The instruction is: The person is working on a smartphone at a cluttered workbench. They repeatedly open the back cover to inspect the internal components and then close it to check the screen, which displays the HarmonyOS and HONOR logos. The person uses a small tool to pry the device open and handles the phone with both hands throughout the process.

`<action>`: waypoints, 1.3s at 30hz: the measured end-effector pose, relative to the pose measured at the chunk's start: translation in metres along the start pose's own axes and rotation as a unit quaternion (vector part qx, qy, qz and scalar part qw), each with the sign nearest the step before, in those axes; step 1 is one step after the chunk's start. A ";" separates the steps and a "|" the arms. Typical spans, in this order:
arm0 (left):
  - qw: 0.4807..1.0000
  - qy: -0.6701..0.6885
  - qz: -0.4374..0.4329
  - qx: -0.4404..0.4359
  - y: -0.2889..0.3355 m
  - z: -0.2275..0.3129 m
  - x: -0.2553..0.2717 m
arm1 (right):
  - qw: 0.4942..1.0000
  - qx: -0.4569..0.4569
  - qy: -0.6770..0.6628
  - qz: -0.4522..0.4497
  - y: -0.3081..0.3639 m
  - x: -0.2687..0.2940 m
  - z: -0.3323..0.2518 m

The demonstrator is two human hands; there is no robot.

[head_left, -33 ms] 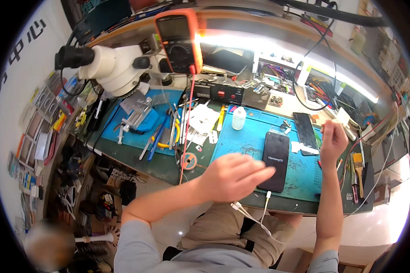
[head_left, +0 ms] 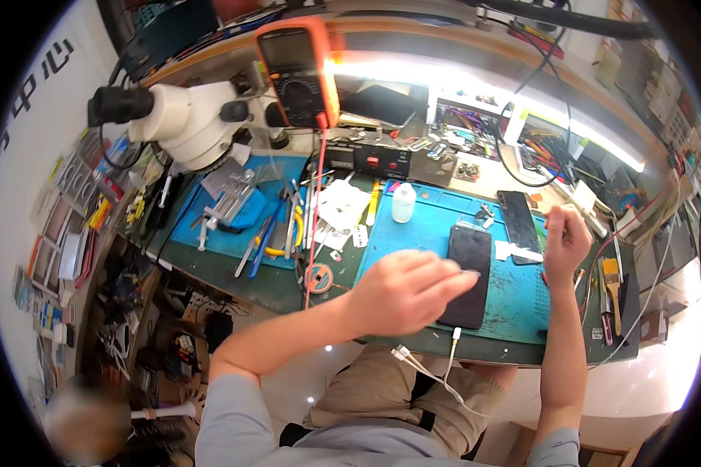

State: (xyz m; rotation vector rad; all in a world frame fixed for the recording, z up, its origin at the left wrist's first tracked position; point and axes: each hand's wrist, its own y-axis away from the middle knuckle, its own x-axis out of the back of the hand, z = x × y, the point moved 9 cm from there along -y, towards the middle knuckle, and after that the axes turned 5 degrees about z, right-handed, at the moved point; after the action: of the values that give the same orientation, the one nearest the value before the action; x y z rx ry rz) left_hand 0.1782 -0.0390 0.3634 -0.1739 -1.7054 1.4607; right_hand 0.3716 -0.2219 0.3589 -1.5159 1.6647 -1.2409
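Note:
My left hand (head_left: pixel 413 293) hovers over the left side of a black smartphone (head_left: pixel 468 297), its fingers pressed together and pointing right. Whether anything is pinched in them is hidden. The phone lies face up on a blue work mat (head_left: pixel 405 241), its screen dark. A white cable plug (head_left: pixel 456 334) sits at the phone's lower end; I cannot tell if it is inserted. My right hand (head_left: pixel 567 241) is a closed fist above the mat's right side, its inside hidden. Nearest it are a second dark phone or phone panel (head_left: pixel 518 222) and white strips (head_left: pixel 514 251).
A white plastic bottle (head_left: pixel 403 204) stands on the mat. Left of it lie white paper (head_left: pixel 343 204), tweezers, blue pliers and a solder spool (head_left: pixel 318 278). A microscope (head_left: pixel 183 121) and an orange multimeter (head_left: pixel 297 74) rise behind. Brushes (head_left: pixel 612 282) lie at the right edge.
My left hand has shifted slightly up and right, and its fingertips now cover the spot where white lettering showed on the phone screen. My right fist stays almost in place.

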 end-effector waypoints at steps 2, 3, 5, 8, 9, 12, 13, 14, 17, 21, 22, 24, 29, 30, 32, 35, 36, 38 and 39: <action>0.999 -0.005 -0.014 0.038 -0.020 -0.019 -0.026 | 0.999 0.022 0.022 -0.018 0.000 0.002 -0.009; 0.999 0.010 -0.011 0.040 -0.024 -0.024 -0.035 | 1.000 0.019 0.012 -0.014 -0.001 0.003 -0.010; 0.999 0.024 -0.011 0.047 -0.025 -0.031 -0.049 | 1.000 0.019 -0.012 -0.015 -0.002 0.003 -0.014; 0.997 0.042 -0.015 0.060 -0.009 -0.036 -0.047 | 0.998 0.026 -0.055 -0.022 -0.001 -0.004 -0.028; 0.996 0.056 -0.012 0.067 -0.004 -0.038 -0.043 | 0.997 0.038 -0.050 -0.049 -0.001 -0.008 -0.034; 0.989 0.117 0.016 0.088 -0.001 -0.040 -0.036 | 0.993 0.059 -0.041 -0.092 0.004 -0.017 -0.040; 0.985 0.140 0.030 0.096 -0.001 -0.040 -0.033 | 0.993 0.047 -0.041 -0.097 0.007 -0.017 -0.038; 0.987 0.137 0.027 0.078 0.000 -0.037 -0.032 | 0.993 0.040 -0.045 -0.100 0.007 -0.020 -0.037; 0.991 0.126 0.028 0.035 0.002 -0.029 -0.032 | 0.994 0.032 -0.044 -0.096 0.009 -0.022 -0.034; 0.991 0.130 0.005 0.030 0.001 -0.026 -0.033 | 0.994 0.036 -0.044 -0.099 0.006 -0.021 -0.035; 0.991 0.128 -0.004 0.023 0.002 -0.025 -0.032 | 0.994 0.035 -0.043 -0.098 0.007 -0.021 -0.035; 0.990 0.136 -0.018 0.013 0.001 -0.021 -0.030 | 0.994 0.035 -0.043 -0.096 0.005 -0.020 -0.034; 0.985 0.171 -0.038 0.002 0.004 -0.017 -0.031 | 0.995 0.024 -0.029 -0.095 0.006 -0.019 -0.027; 0.983 0.177 -0.039 0.000 0.004 -0.017 -0.032 | 0.995 0.022 -0.026 -0.095 0.006 -0.019 -0.027; 0.984 0.174 -0.023 -0.020 0.004 -0.013 -0.031 | 0.994 0.019 -0.027 -0.101 0.008 -0.021 -0.026; 0.982 0.187 -0.014 -0.028 0.006 -0.009 -0.035 | 0.994 0.020 -0.027 -0.106 0.008 -0.022 -0.028; 0.980 0.195 -0.013 -0.027 0.007 -0.009 -0.035 | 0.994 0.019 -0.027 -0.105 0.008 -0.022 -0.028; 0.979 0.199 -0.023 -0.027 0.008 -0.009 -0.035 | 0.994 0.016 -0.026 -0.104 0.009 -0.022 -0.027; 0.980 0.197 -0.013 -0.024 0.007 -0.009 -0.036 | 0.994 0.012 -0.027 -0.109 0.009 -0.022 -0.026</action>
State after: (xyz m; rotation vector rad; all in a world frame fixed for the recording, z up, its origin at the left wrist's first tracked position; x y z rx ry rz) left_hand 0.2030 -0.0519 0.3386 -0.4364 -1.4140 1.2678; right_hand 0.3493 -0.1943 0.3575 -1.7364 1.4745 -1.3124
